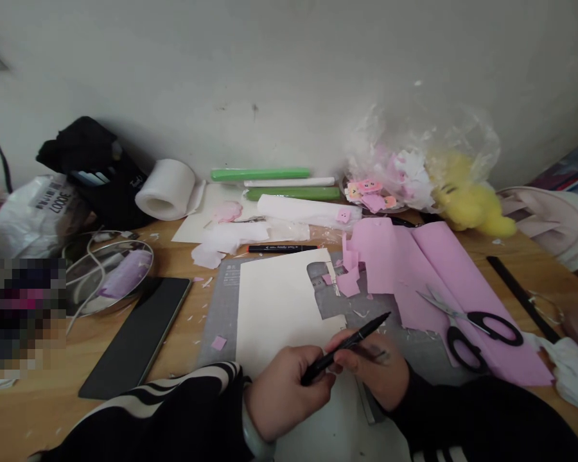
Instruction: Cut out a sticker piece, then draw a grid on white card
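Black pen between both hands — left hand fingers clamped on cap end, right hand fingers pinching barrel.

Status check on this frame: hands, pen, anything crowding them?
Left hand and right hand both grip black pen over cream paper. Scissors lie right on pink paper, apart.

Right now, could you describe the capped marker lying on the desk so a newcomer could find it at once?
Start at the white tissue roll by the wall, then look right past the white scraps. The capped marker lies flat just above the cream sheet, black with an orange end, unlike the pen in hand.
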`<state>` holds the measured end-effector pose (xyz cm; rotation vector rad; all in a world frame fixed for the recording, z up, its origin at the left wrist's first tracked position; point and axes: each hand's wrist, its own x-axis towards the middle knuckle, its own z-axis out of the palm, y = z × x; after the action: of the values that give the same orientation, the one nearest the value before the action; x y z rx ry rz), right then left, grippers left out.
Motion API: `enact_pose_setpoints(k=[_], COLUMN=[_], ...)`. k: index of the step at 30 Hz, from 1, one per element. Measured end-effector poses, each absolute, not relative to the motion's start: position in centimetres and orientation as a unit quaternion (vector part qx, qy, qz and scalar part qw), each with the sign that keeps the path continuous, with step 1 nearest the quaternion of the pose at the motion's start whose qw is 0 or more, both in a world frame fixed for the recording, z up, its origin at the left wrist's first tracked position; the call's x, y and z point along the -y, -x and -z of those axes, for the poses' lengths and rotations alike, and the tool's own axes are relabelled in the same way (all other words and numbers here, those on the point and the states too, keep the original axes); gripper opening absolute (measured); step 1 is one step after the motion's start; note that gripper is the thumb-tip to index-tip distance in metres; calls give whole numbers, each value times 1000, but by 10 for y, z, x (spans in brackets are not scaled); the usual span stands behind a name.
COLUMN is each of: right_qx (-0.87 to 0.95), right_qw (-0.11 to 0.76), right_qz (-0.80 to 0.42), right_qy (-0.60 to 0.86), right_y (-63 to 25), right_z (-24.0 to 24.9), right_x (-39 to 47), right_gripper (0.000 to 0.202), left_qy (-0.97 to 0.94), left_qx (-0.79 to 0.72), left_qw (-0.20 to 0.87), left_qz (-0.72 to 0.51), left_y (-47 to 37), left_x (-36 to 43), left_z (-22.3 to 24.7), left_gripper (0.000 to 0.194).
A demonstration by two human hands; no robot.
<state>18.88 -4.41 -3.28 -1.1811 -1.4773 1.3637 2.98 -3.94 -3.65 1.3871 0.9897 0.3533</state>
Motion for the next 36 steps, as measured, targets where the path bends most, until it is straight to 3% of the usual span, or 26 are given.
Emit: enact_pose_setpoints(k=[10, 17, 19, 21, 26, 31, 36], right_qx=[646, 698, 732, 754, 778, 805, 811], right_qw=[391, 443, 434, 398, 264, 154, 36], right_qz=[-418, -305, -256, -229, -187, -158, -140], right_qy=[504, 474, 459, 469, 538, 550, 566], right_y=[-201, -202, -202, -204, -220, -226, -217], right_z=[30, 38, 42, 44, 37, 25, 14], right_x=[37, 45, 45, 42, 21, -22, -54], right_gripper=[39, 9, 29, 35, 25, 16, 22], left_qy=[-570, -618, -656, -702, -799, -844, -914], left_qx=[-403, -404, -401, -400, -455, -461, -347], left_qw=[685, 644, 610, 562, 359, 236, 191], left_qz=[-208, -200, -191, -176, -161, -139, -89], left_y=[-26, -28, -28, -24, -6, 0, -3], left_x=[37, 38, 38, 35, 15, 10, 25], left_z=[41, 45, 41, 33, 4, 4, 33], left_gripper=[45, 45, 42, 38, 18, 18, 60])
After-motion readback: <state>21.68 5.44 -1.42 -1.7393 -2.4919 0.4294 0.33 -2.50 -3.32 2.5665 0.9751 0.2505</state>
